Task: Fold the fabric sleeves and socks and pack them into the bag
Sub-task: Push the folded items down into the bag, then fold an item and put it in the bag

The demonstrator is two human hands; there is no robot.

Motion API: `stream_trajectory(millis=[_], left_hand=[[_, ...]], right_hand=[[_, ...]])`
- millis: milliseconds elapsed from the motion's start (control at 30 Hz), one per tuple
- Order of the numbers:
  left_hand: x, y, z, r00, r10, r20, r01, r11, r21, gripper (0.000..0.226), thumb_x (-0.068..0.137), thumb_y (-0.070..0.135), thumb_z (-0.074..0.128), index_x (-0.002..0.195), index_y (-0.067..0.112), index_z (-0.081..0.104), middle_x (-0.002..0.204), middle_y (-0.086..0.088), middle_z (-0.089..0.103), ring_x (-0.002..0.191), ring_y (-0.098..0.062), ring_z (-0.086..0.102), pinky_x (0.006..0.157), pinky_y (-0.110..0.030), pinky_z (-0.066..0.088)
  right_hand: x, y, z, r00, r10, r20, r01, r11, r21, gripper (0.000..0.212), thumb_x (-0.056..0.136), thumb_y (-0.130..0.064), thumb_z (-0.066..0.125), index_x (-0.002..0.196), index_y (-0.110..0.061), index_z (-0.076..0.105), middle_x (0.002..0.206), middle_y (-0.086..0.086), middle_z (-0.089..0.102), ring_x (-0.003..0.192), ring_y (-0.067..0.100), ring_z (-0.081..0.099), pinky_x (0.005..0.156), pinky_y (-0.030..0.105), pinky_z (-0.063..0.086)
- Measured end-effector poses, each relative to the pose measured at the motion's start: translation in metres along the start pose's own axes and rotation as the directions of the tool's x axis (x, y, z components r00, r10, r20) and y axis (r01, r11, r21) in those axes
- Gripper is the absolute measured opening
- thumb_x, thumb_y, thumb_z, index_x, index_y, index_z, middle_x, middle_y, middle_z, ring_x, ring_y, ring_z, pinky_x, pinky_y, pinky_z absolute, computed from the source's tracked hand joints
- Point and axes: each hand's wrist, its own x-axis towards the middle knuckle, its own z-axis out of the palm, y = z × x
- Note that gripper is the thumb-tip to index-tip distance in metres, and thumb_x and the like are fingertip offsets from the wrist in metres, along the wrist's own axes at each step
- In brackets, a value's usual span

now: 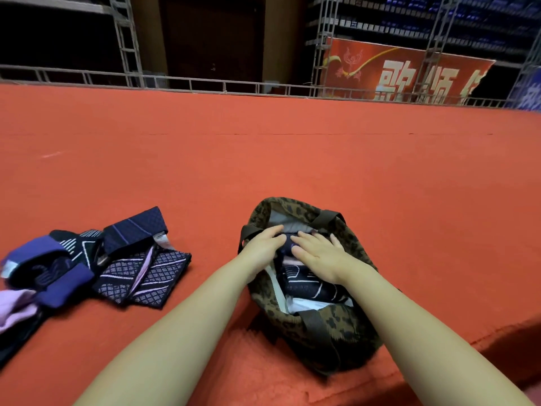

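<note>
A leopard-print bag [336, 326] with brown handles stands open on the red surface near its front edge. Both my hands are inside its mouth. My left hand [265, 241] curls around a dark folded fabric piece [310, 284] at the top of the bag. My right hand [320, 256] lies flat on the same piece, fingers spread, pressing down. Dark navy fabric with white lines shows beneath my hands. To the left lies a pile of fabric sleeves and socks [87, 262], navy, purple and lilac with patterned stripes.
The red carpeted surface [263, 159] stretches far ahead. A metal truss rail [205, 83] lines its far edge, with a red banner [409, 74] behind it on the right. The front edge drops off at lower right.
</note>
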Motion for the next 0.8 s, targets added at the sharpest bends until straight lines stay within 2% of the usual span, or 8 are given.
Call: stream_trajectory(millis=[67,133,233,367,467,600,667,800], left_hand=[[-0.013,0.000,-0.015,0.999,0.020,0.036,-0.022,0.998,0.050,0.036,0.097,0.026,0.046,0.132,0.023,0.050,0.136,0.004,0.049,0.122,-0.012,0.047,0.100,-0.027,0.039],[-0.027,-0.005,-0.036,0.999,0.022,0.035,-0.023,0.998,0.053,0.022,0.096,0.030,0.047,0.115,0.032,0.057,0.124,0.007,0.058,0.113,-0.011,0.054,0.096,-0.032,0.044],[-0.050,-0.024,-0.071,1.000,-0.003,0.007,0.003,1.000,-0.001,0.014,0.098,0.026,0.045,0.099,0.032,0.058,0.104,0.010,0.066,0.095,-0.007,0.061,0.082,-0.028,0.044],[-0.089,-0.069,-0.121,0.995,-0.044,-0.084,0.053,0.993,0.107,0.006,0.092,0.022,0.055,0.092,0.026,0.060,0.091,0.005,0.066,0.078,-0.010,0.060,0.064,-0.015,0.043],[-0.120,-0.104,-0.162,0.981,-0.049,-0.189,0.082,0.981,0.173,0.014,0.075,0.034,0.058,0.083,0.025,0.063,0.083,0.002,0.069,0.077,-0.015,0.062,0.075,-0.026,0.049],[-0.157,-0.144,-0.213,0.921,-0.015,-0.390,0.119,0.962,0.244,0.015,0.089,0.015,0.059,0.077,0.023,0.063,0.074,0.003,0.067,0.070,-0.012,0.061,0.070,-0.023,0.049],[-0.170,-0.164,-0.230,0.889,-0.037,-0.457,0.165,0.956,0.244,0.020,0.090,0.011,0.058,0.075,0.023,0.062,0.070,0.004,0.066,0.069,-0.013,0.062,0.074,-0.030,0.049],[-0.179,-0.182,-0.230,0.912,0.000,-0.409,0.154,0.927,0.343,0.009,0.083,0.033,0.057,0.074,0.033,0.059,0.074,0.013,0.065,0.075,-0.005,0.060,0.076,-0.026,0.045]], right_hand=[[-0.004,-0.012,-0.006,0.993,-0.043,-0.110,0.043,0.999,-0.011,0.049,0.101,-0.047,0.021,0.142,-0.029,0.040,0.152,-0.006,0.034,0.142,0.015,0.023,0.117,0.047,0.006],[-0.008,-0.026,-0.008,0.956,-0.121,-0.266,0.122,0.992,-0.013,0.043,0.098,-0.046,0.027,0.122,-0.026,0.056,0.129,-0.006,0.055,0.124,0.014,0.045,0.107,0.045,0.030],[-0.014,-0.055,-0.005,0.912,-0.195,-0.360,0.235,0.970,0.070,0.035,0.093,-0.049,0.033,0.095,-0.027,0.060,0.098,-0.008,0.063,0.099,0.013,0.056,0.084,0.039,0.045],[-0.013,-0.112,0.018,0.922,-0.233,-0.308,0.281,0.952,0.124,0.023,0.092,-0.039,0.051,0.100,-0.022,0.065,0.098,-0.007,0.065,0.093,0.012,0.056,0.080,0.032,0.044],[-0.006,-0.152,0.047,0.946,-0.233,-0.227,0.275,0.945,0.178,0.022,0.091,-0.039,0.053,0.097,-0.021,0.065,0.096,-0.004,0.067,0.090,0.013,0.057,0.077,0.030,0.044],[0.015,-0.195,0.098,0.975,-0.222,-0.019,0.211,0.894,0.396,0.011,0.091,-0.032,0.057,0.083,-0.026,0.060,0.081,-0.009,0.061,0.079,0.011,0.055,0.071,0.026,0.041],[0.025,-0.211,0.123,0.993,-0.105,0.044,0.053,0.771,0.635,0.005,0.092,-0.027,0.058,0.088,-0.024,0.057,0.080,-0.006,0.059,0.069,0.012,0.055,0.064,0.025,0.043],[0.048,-0.239,0.147,0.969,0.188,0.160,-0.218,0.344,0.913,0.024,0.092,-0.030,0.060,0.108,-0.015,0.050,0.086,0.001,0.059,0.063,0.015,0.059,0.045,0.022,0.045]])
